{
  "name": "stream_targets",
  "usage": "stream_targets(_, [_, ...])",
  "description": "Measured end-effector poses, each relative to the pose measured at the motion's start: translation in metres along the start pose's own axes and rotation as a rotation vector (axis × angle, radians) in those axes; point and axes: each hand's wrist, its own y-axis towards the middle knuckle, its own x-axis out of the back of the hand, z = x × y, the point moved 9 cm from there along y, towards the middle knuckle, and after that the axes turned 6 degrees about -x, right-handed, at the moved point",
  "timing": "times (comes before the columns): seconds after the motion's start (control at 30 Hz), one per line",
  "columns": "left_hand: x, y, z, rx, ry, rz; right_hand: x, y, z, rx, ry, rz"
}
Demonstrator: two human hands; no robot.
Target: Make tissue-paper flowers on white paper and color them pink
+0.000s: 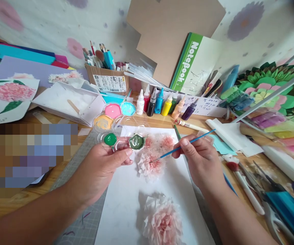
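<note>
My left hand grips the near edge of a clear flower-shaped paint palette. Its wells hold pink, light blue, orange, bright green and dark olive green paint. In my right hand is a thin blue paintbrush, pinched between thumb and fingers, its tip pointing left and down over the paper flowers. Beneath the hands a white sheet of paper bears several ruffled pink-and-white paper flowers. The nearest paper flower sits at the bottom of the view, apart from both hands.
Several paint bottles stand in a row behind the palette. A cardboard box of pencils and brushes is at the back. Scissors and a red-tipped makeup brush lie at right. A grey cutting mat lies under the paper.
</note>
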Motion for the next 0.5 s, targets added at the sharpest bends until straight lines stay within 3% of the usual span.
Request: stream_targets(0.5, [0.0001, -0.0012, -0.0011, -0.008, 0.003, -0.003, -0.0033, -0.0001, -0.0023, -0.014, -0.012, 0.003])
